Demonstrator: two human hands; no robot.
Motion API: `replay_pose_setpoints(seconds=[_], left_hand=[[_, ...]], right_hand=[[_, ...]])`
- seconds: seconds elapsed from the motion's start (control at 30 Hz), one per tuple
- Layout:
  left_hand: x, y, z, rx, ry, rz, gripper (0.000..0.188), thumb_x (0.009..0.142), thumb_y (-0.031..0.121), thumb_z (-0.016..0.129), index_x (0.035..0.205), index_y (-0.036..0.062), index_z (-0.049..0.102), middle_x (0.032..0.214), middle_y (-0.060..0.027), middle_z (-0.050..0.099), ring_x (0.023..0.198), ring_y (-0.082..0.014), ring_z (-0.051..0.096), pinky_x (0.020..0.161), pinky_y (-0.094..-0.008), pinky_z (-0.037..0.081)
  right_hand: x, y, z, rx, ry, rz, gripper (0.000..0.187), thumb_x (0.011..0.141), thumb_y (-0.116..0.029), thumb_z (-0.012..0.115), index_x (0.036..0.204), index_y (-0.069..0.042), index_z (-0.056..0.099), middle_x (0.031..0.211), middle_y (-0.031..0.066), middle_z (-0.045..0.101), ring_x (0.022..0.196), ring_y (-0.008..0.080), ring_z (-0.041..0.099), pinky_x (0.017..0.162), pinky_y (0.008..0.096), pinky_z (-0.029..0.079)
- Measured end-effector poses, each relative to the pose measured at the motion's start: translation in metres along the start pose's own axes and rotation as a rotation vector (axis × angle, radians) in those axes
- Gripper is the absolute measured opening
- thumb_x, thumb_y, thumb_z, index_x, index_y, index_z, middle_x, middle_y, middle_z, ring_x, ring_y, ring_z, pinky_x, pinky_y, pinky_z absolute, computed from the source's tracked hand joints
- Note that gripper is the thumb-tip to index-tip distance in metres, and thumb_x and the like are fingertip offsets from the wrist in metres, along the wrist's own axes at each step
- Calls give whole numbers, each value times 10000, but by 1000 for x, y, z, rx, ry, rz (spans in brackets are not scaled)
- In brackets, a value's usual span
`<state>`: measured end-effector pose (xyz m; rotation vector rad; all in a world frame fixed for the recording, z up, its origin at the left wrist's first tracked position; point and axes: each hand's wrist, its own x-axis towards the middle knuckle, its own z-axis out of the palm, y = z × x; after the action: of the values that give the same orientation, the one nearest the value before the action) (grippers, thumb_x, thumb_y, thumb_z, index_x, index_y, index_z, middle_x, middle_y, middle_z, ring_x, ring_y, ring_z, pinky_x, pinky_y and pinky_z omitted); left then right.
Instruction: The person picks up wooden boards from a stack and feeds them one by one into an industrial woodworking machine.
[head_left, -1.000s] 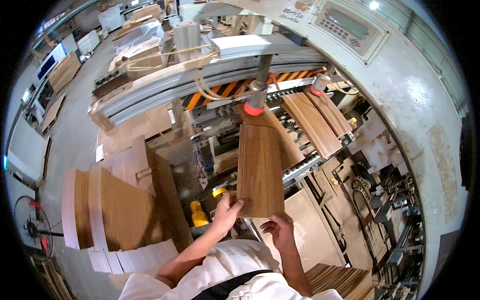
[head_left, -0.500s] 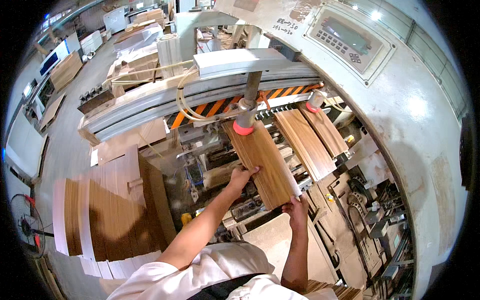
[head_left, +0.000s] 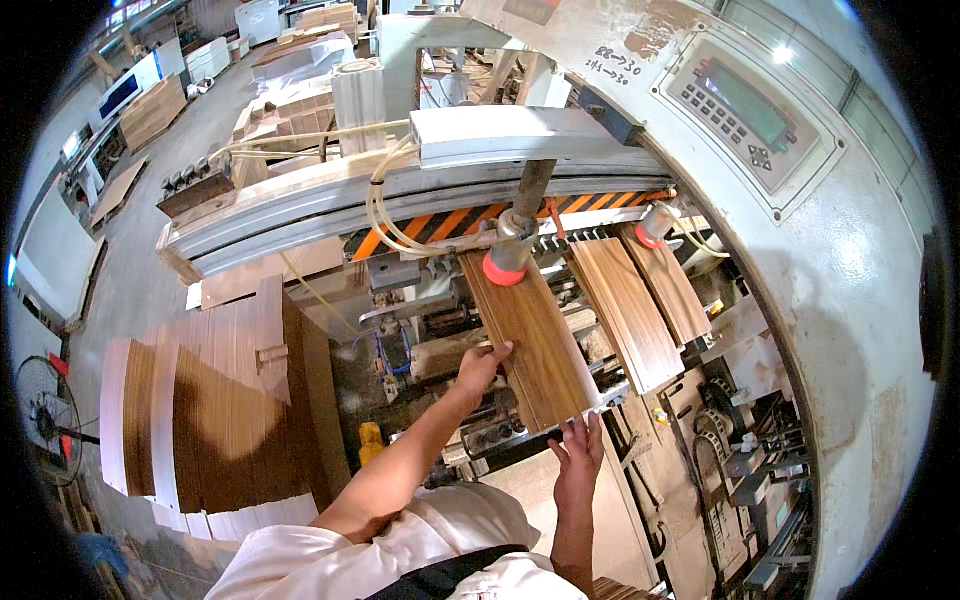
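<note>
A brown wood-grain board (head_left: 540, 350) lies on the machine bed, its far end under a round clamp with a red pad (head_left: 505, 270). My left hand (head_left: 482, 368) grips the board's left edge, thumb over the top. At the board's near right corner is my right hand (head_left: 578, 460), its fingers spread and raised; the fingertips are close to the end edge, and whether they touch it I cannot tell. Right of this board lie a second wood-grain board (head_left: 625, 315) and a narrower one (head_left: 668, 285), the latter under another red-padded clamp (head_left: 655, 228).
A tall stack of panels (head_left: 230, 420) stands at left. A white beam (head_left: 520, 135) with hoses and an orange-black striped strip (head_left: 440, 228) crosses behind the clamps. The machine housing with a control panel (head_left: 745, 115) rises at right. Chains and rails lie below it.
My right hand has loosened from the board's near corner, its fingers now spread. My left hand stays on the left edge. The whole view has shifted slightly.
</note>
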<state>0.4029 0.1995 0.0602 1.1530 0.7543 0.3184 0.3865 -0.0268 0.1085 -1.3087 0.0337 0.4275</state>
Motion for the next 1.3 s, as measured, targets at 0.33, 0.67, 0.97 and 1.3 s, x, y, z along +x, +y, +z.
replay_pose_setpoints(seconds=[0.33,0.67,0.97,1.3], left_hand=[[16,-4,-6,-83,-72,52,416,936,302,634,1157,-51,627,1022,-84,672,913,-177,601,792,-342,464],[2,7,-2,-46,-22,-27,399,928,261,648,1172,-53,622,1055,-94,672,959,-201,592,881,-345,434],[-6,12,-4,94,-41,-43,515,916,347,654,1154,-108,612,1060,-149,659,979,-210,577,870,-360,443],[18,4,-11,75,-43,-4,436,937,294,620,1162,-80,615,1033,-118,662,904,-180,566,822,-339,441]], right_hand=[[8,5,1,178,-151,-43,754,894,-174,607,1512,-97,181,1491,162,323,1365,288,348,1066,513,351],[11,4,-15,268,-142,17,827,845,-200,692,1518,-158,212,1525,182,324,1391,338,337,1081,534,307],[4,2,-23,254,-174,10,847,822,-254,717,1512,-153,237,1531,180,306,1380,351,335,1061,518,355],[16,2,-8,141,-208,-20,830,847,-303,660,1514,-99,211,1542,208,248,1398,348,301,1065,543,337]])
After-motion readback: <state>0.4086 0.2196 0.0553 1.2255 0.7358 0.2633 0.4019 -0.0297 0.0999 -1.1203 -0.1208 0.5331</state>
